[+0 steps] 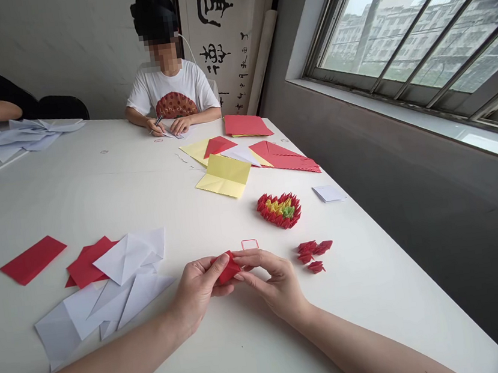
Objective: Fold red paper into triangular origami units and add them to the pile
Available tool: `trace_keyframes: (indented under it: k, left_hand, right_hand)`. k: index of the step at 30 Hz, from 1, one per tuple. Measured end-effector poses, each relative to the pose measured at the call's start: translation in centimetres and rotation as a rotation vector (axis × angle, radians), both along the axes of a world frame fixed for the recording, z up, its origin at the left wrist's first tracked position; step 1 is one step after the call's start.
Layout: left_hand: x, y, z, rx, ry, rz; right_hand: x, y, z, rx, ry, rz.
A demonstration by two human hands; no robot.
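On the left of the table [96, 196], a red sheet [33, 260] is laid flat. To its right, red squares [87, 267] are partly covered by white papers [76, 313]. At far centre, a pen [156, 124] is held by a co-worker [171, 93].

At near centre, the red piece [229, 270] is held between both hands. It is pinched by the left hand [194, 287], closed with the thumb on top; its right edge is gripped by the right hand [279, 281], curled, thumb and forefinger drawn in. Folding or creasing is judged to be in hand. The next move is judged to call for a steady left pinch while the edge is aligned and pressed by the right.

Farther off, a yellow sheet [224, 176] is noted, then red papers [284, 157]. A heart-shaped cluster [280, 210] is placed beyond the right hand, with small red pieces [314, 252] nearer. A white slip [328, 193] is found near the right edge.
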State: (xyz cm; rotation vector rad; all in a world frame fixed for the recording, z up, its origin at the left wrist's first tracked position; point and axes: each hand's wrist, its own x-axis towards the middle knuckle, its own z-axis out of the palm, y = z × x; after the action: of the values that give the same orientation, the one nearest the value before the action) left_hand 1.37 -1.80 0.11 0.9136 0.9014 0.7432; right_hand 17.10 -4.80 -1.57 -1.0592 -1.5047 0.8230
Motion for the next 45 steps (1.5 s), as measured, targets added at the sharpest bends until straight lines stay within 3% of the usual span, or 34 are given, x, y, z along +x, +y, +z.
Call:
trace_keyframes:
  k: [16,27,34,38,45]
  left_hand:
    - [-0.26,0.2,-0.1,0.061,0.103,-0.068]
    - [-0.12,0.13,-0.21,0.113,0.192,-0.089]
    - [-0.49,0.45,-0.14,0.282,0.181,-0.063]
    - [-0.67,0.45,-0.04,0.309,0.226,-0.055]
    - [-0.68,0.75,-0.01,0.225,0.169,-0.072]
  right_hand:
    - [0.13,0.15,-0.41,-0.017,0.003,-0.015]
    - [-0.26,-0.06,-0.23,-0.22,-0.033,0.105]
    - [-0.01,0.39,-0.32,-0.345,0.168,0.123]
    - [0.01,0.48,-0.31,-0.33,0.128,0.097]
    - [0.01,0.18,-0.24,-0.273,0.156,0.13]
